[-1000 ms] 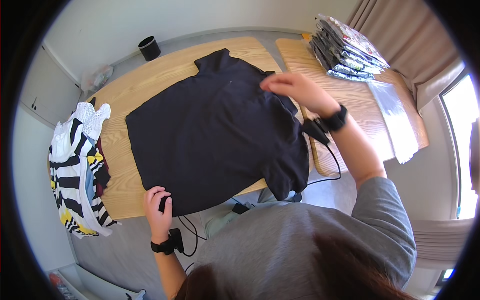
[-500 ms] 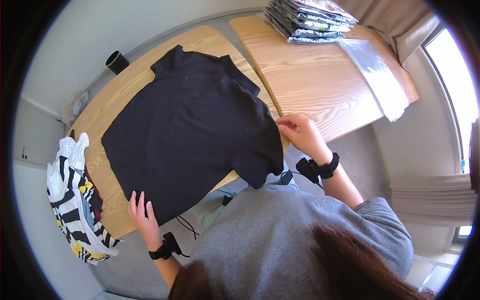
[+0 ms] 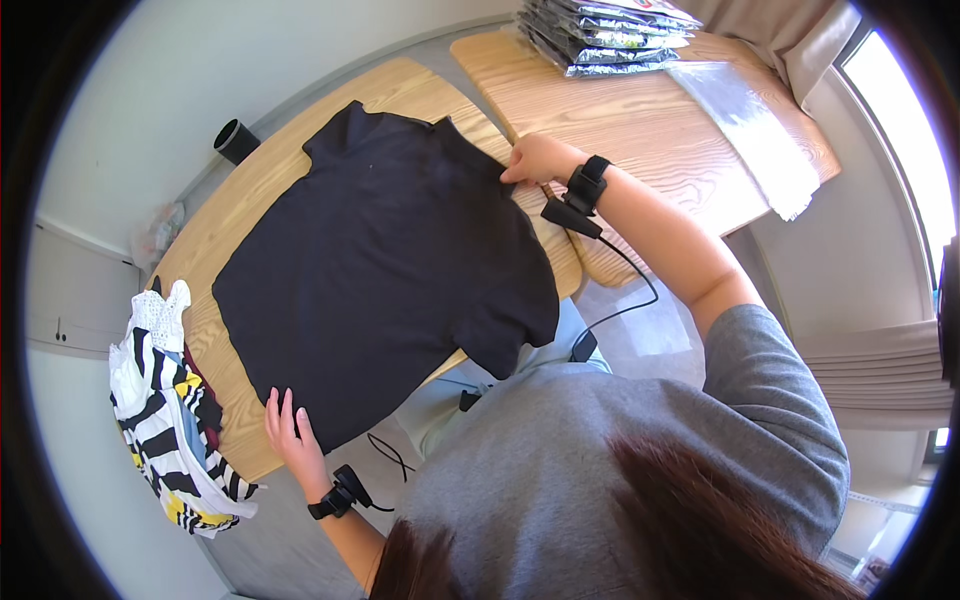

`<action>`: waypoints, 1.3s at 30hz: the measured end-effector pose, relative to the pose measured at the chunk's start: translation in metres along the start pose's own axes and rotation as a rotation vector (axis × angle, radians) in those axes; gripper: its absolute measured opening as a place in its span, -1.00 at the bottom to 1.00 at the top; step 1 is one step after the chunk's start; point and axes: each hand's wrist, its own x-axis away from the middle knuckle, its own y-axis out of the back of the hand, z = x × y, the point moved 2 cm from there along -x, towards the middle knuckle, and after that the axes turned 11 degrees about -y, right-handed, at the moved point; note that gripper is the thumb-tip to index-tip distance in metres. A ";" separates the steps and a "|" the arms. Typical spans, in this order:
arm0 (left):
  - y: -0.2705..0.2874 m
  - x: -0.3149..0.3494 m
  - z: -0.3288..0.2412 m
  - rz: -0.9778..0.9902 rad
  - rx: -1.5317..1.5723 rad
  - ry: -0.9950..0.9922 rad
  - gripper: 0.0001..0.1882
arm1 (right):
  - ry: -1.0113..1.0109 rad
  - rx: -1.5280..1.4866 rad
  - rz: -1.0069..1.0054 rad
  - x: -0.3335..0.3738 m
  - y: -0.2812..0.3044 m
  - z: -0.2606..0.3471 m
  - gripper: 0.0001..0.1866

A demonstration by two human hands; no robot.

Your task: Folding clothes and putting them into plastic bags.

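A black short-sleeved shirt (image 3: 370, 260) lies spread on the wooden table, its collar (image 3: 470, 152) toward the upper right and its hem toward the lower left. At the near end of that hem, my left hand (image 3: 292, 428) rests with its fingers stretched out over the cloth. My right hand (image 3: 540, 162) is closed at the near end of the collar, pinching its edge between thumb and fingers. One sleeve (image 3: 505, 335) hangs toward my lap over the near table edge.
Striped and white clothes (image 3: 175, 420) hang over the left table end. A second wooden table (image 3: 580, 120) carries a stack of bagged items (image 3: 605, 40) and clear plastic bags (image 3: 745, 130). A black bin (image 3: 236, 142) stands beyond the far edge. A cable (image 3: 640, 275) trails from my right wrist.
My right hand has moved up and away from the near sleeve side to the collar, taking hold of its edge. My left hand stays at the hem.
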 end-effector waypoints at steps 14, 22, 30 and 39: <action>0.001 -0.004 0.001 -0.001 -0.036 -0.010 -0.66 | 0.666 0.436 -0.499 0.055 -0.024 0.006 -0.54; 0.001 0.003 0.006 -0.031 -0.012 -0.035 -0.66 | 0.593 0.313 -0.134 -0.049 0.004 0.065 -0.55; 0.005 0.004 0.000 -0.025 -0.020 0.009 -0.66 | 0.158 0.028 -0.208 -0.129 0.016 0.078 -0.69; 0.000 0.003 0.001 -0.032 -0.030 -0.046 -0.67 | 0.313 -0.098 -0.551 -0.073 0.016 0.073 -0.58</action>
